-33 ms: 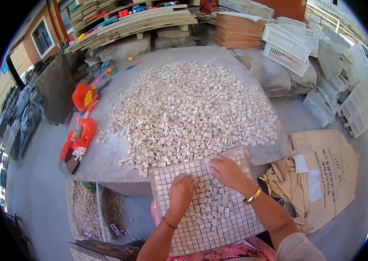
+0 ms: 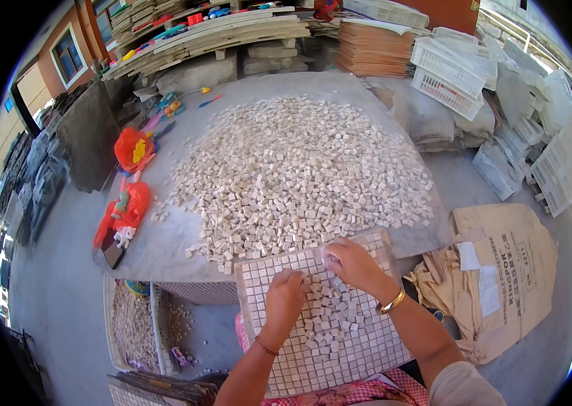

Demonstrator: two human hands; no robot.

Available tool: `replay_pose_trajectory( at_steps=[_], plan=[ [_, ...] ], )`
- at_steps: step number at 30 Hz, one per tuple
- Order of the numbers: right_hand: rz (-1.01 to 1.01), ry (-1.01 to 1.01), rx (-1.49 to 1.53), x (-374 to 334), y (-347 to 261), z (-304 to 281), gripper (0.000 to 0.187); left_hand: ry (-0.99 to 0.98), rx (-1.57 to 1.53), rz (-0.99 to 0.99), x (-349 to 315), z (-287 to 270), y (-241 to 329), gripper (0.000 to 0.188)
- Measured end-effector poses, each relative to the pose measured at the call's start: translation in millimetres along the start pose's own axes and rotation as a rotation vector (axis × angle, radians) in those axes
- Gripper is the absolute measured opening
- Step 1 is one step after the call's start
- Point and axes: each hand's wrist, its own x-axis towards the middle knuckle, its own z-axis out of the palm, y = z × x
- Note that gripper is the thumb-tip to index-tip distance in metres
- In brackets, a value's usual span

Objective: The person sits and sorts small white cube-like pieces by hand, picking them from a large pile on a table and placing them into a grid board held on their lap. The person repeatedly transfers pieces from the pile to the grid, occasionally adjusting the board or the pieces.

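A gridded tray [image 2: 259, 271], its cells filled with small square stone tiles, rests tilted between my lap and the table's front edge. Loose tiles [image 2: 330, 318] lie heaped on top of the tray's middle. Over its left upper part is my left hand [image 2: 286, 298], fingers closed together at the edge of the loose tiles. My right hand [image 2: 354, 265], with a gold bracelet at the wrist, is bent in a pinch over the upper right rows. Whatever either hand's fingertips hold is hidden or too small to make out.
A wide pile of pale tiles [image 2: 306, 169] covers the grey table [image 2: 184, 264]. Red plastic bags [image 2: 134, 149] and a phone [image 2: 113, 254] lie along its left side. Below stands a white crate [image 2: 111, 325] of tiles. Right of me lies a tan sack [image 2: 502, 271]; white crates [image 2: 445, 74] are stacked behind.
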Motion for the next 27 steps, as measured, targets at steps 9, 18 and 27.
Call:
replay_pose_trajectory(
  at_steps=[9, 18, 27],
  plan=[
    [0.113, -0.043, 0.201, 11.8, 6.2, -7.7, 0.018, 0.056, 0.019, 0.026, 0.2, 4.2, -1.0, 0.01],
    [0.306, -0.193, 0.554, 11.4, 4.1, -6.4, 0.018, -0.028, 0.019, 0.105, -1.0, -0.9, 0.3, 0.016],
    [0.633, -0.268, 1.514, 12.0, 21.4, -11.4, 0.027, -0.113, 0.112, 0.188, 3.5, -0.7, -0.2, 0.023]
  ],
)
